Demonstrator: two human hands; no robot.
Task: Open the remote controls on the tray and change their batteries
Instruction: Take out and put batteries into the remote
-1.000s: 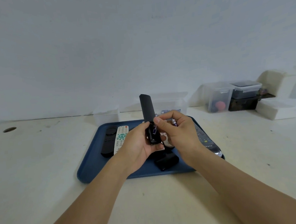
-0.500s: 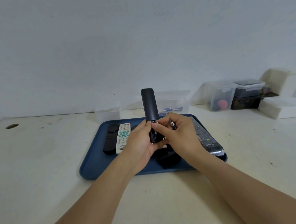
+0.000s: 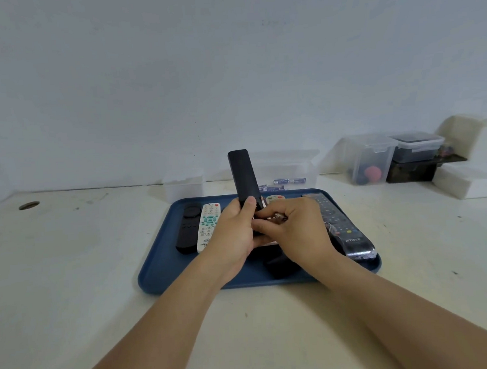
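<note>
Over the blue tray (image 3: 162,273), 2 bare hands work on 1 slim black remote (image 3: 243,175), held nearly upright. The left hand (image 3: 234,234) is wrapped around its lower end; the right hand (image 3: 297,229) curls its fingers at the remote's open bottom, pinching something small I cannot make out. On the tray lie 4 more remotes: 1 black (image 3: 188,228) and 1 white (image 3: 208,227) at its left side, 1 long dark one (image 3: 337,221) at its right with writing too blurred to read, and 1 pale one mostly hidden. Behind the tray, a clear box holds several blue batteries (image 3: 289,180).
</note>
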